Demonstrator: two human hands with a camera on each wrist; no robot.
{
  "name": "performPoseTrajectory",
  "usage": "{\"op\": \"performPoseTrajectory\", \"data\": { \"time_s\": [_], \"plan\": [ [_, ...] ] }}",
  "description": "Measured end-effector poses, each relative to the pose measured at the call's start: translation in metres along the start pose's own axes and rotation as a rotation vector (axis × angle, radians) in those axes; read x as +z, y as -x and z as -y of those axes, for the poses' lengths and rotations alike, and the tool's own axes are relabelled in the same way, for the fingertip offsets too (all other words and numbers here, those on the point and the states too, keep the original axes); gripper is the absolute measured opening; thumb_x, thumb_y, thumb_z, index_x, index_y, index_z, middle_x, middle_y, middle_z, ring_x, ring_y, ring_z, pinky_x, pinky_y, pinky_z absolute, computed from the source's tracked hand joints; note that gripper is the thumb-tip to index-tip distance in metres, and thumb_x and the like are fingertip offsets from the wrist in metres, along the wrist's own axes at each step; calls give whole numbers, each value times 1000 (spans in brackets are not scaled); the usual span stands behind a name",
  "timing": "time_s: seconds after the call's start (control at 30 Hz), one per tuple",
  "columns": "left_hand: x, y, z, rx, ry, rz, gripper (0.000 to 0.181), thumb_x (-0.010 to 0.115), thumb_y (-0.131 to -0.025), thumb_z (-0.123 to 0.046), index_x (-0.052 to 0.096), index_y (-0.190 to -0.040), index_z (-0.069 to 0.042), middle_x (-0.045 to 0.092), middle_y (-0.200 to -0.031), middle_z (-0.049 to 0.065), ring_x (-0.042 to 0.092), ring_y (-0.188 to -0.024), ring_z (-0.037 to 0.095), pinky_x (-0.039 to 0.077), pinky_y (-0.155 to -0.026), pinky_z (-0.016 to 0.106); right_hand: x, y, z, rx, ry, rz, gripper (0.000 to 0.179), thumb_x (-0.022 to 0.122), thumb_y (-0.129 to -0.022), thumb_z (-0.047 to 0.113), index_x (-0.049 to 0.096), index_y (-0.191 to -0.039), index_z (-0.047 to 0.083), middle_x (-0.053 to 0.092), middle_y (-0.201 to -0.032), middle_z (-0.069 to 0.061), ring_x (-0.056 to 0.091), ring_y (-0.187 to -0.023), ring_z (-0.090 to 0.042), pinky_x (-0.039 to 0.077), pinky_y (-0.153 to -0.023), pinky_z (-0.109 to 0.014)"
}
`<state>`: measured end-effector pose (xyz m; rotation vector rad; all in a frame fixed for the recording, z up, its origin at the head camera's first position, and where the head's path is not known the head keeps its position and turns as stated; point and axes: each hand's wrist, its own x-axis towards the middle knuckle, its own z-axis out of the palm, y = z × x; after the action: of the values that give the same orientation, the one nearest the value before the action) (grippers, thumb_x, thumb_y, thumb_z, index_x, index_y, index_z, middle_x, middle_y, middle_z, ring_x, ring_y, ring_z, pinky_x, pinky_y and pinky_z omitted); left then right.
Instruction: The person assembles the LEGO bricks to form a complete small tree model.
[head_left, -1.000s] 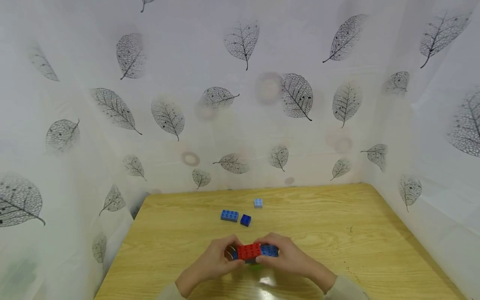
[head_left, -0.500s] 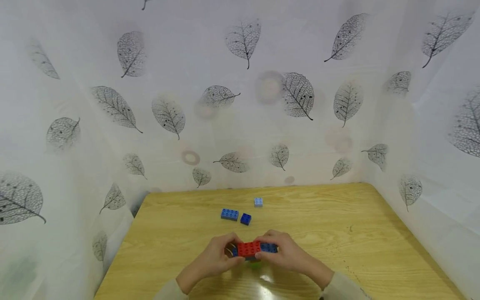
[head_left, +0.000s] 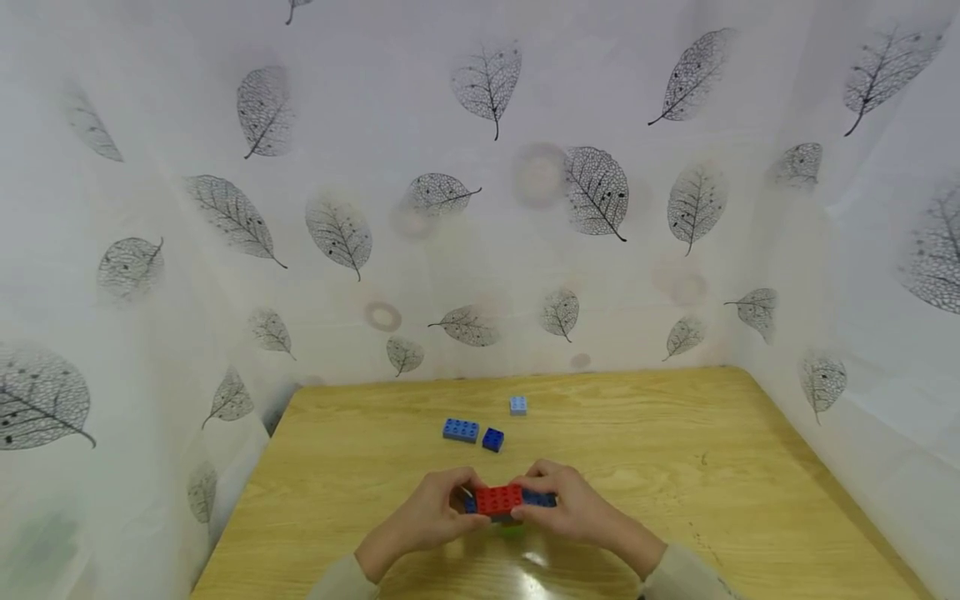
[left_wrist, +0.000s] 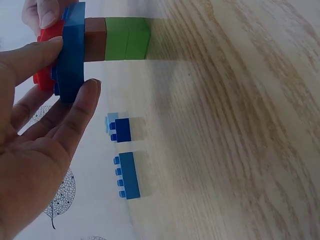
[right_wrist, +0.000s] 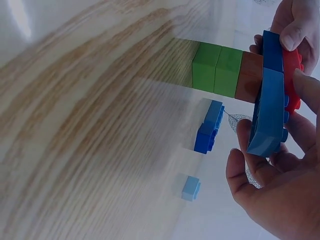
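Note:
A tower of toy building bricks stands upright on the wooden table. Two green bricks [left_wrist: 127, 39] form its base, with a brown brick [left_wrist: 95, 40] above. Across that lie two long blue bricks [right_wrist: 270, 107], end to end, jutting out on both sides. On top, a red brick [head_left: 498, 500] bridges them. My left hand [head_left: 435, 510] pinches the red brick's left end, thumb on its near side, other fingers around the blue brick's end. My right hand [head_left: 562, 504] pinches the right end, its thumb at the near side and lower fingers curled beside the blue brick.
Beyond the tower lie a medium-blue long brick [head_left: 461, 430], a dark blue square brick [head_left: 492, 439] and a light blue square brick [head_left: 518, 406]. A white leaf-print curtain [head_left: 495, 250] encloses the table's back and sides.
Both hands keep their hold on the red brick, and the tower stays in place. The right hand's fingers have shifted slightly; the loose bricks have not moved.

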<state>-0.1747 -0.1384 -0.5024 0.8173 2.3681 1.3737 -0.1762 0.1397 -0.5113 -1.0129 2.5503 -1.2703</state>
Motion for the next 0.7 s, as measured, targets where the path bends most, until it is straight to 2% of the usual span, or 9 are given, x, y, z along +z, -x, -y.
{"op": "performPoseTrajectory", "data": {
  "time_s": [0.13,0.27,0.43,0.53,0.7],
  "plan": [
    [4,0,1,-6,2,-18,27,83,-92,-25,69,-112,-15,73,-104,-1,65,-84,3,56,-74,22,-1,1,1,27,-9,5,47,72,-100,41,72,-134,8,68,-109,1,59,-92,-2,50,-77,-22],
    [10,-1,4,0,4,-35,28,78,-96,-32,69,-118,-16,71,-105,0,65,-86,2,57,-75,22,-3,1,0,41,-9,19,48,73,-99,43,73,-133,8,69,-108,1,59,-91,-2,50,-76,-22],
    [14,-2,5,40,7,-52,27,73,-100,-33,70,-118,-14,71,-101,1,63,-81,1,56,-70,22,-6,-2,1,56,-23,37,42,76,-97,44,77,-127,15,70,-106,5,61,-90,-1,52,-76,-23],
    [14,-2,4,40,10,-56,25,73,-100,-33,70,-116,-15,71,-100,-1,62,-79,1,55,-69,21,-8,-4,1,57,-42,46,36,76,-97,43,77,-124,19,72,-105,6,63,-90,-2,52,-77,-23],
    [13,-4,3,35,-1,-45,25,72,-101,-34,70,-117,-16,72,-101,-2,63,-81,2,55,-69,21,-13,-8,-2,62,-50,38,35,71,-101,39,75,-125,14,74,-108,6,63,-93,-3,52,-75,-25]
  ]
}}
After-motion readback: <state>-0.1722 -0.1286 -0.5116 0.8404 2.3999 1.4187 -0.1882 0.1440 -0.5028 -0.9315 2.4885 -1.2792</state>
